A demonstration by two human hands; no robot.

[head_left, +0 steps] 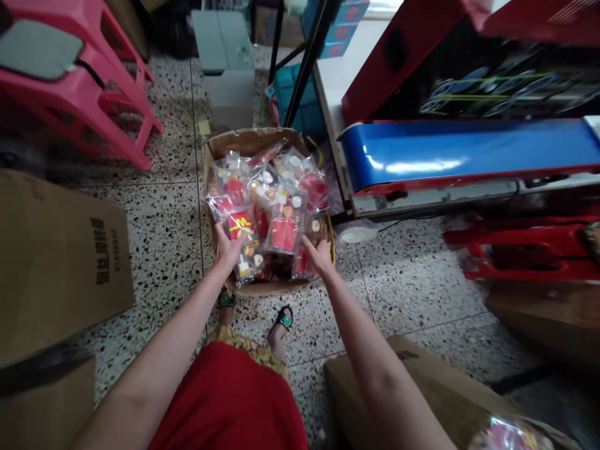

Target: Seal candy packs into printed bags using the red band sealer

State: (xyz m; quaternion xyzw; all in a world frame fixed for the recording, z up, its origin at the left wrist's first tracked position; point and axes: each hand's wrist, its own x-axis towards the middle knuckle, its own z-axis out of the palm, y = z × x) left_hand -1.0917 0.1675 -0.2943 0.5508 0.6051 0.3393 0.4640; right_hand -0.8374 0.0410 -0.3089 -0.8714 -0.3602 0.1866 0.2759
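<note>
On the speckled floor in front of my feet stands an open cardboard box (269, 289), filled with clear plastic packets (284, 228) that hold red pieces and small white and yellow shapes. My left hand (229, 247) reaches over the box's near left side, fingers spread against a packet with a red and yellow front (240, 222). Over the near right side, my right hand (319, 255) has its fingers apart and touches packets there. Neither hand is closed round a packet. The lower packets are hidden under the top ones.
Pink plastic stools (94, 94) stand at the upper left. Large cardboard cartons (60, 262) flank me on the left, with another carton (403, 387) at the lower right. A bench with a blue-edged machine (422, 153) borders the box's right side. A red stool (515, 253) lies further right.
</note>
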